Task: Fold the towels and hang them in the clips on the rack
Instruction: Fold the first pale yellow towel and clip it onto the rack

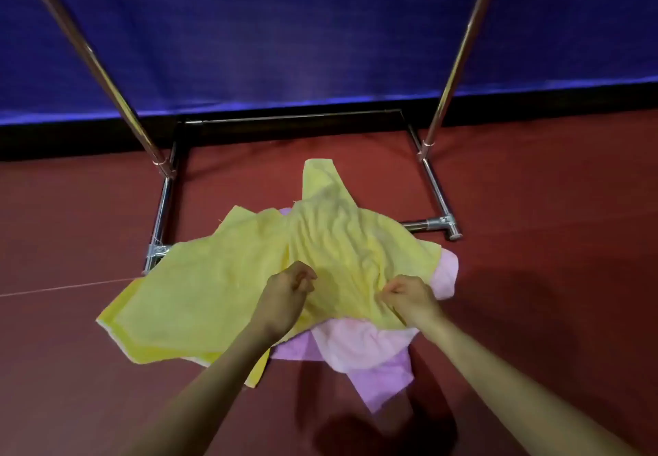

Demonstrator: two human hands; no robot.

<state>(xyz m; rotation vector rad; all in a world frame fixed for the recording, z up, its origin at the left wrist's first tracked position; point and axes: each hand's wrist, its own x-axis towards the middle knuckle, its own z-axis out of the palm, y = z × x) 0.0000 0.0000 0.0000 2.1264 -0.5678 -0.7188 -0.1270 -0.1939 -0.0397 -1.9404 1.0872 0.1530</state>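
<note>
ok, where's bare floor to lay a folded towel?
Bare floor right of the towel pile, and left of the yellow towel. Small patch inside the rack base, behind the pile. Crowded at centre under both hands.

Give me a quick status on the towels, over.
Left hand and right hand both pinching the yellow towel. Unfolded, on the floor pile over pink towels. Rack base behind; nothing blocking.

I can read no text, label, brand, number or sign anywhere in the head view.
</note>
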